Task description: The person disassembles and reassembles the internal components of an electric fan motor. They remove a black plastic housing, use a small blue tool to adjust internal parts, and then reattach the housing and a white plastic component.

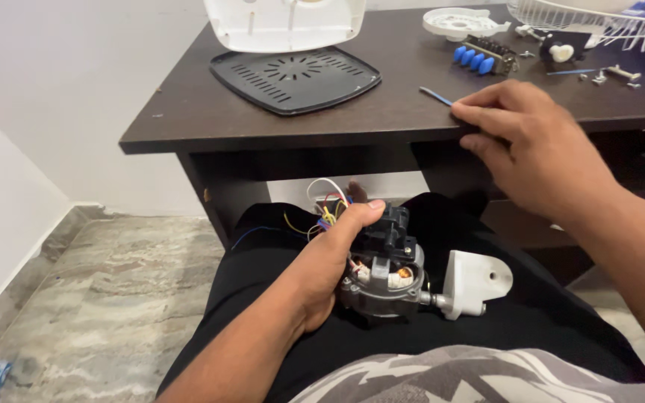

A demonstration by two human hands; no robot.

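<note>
the person is sitting with a small electric motor (384,277) lying in the lap, on black trousers. the left hand (331,263) is wrapping around the motor from its left side, fingers curled behind it and the thumb pressing over the top of the black block on the motor, so this hand is clenched on the motor. copper windings are showing through the motor's metal frame, and a white plastic bracket (475,282) is sticking out on the motor's shaft end toward the right. a bundle of thin coloured wires (324,210) is spilling out above the left hand's thumb.

the right hand (535,153) is reaching forward to the front edge of the dark brown worktop (203,112). its fingertips are touching the near end of a thin blue-handled tool (436,95) lying on the worktop; the fingers are bent loosely and are not closed around anything, so the hand is released.

farther back on the worktop, a dark vented square plate (295,78) is lying flat, with a white plastic housing (284,22) standing at its rear edge. to the right are lying a white round plastic part (458,22), a switch block with blue buttons (483,56), a white wire grille (599,22), and several small screws and metal bits (612,75).
</note>
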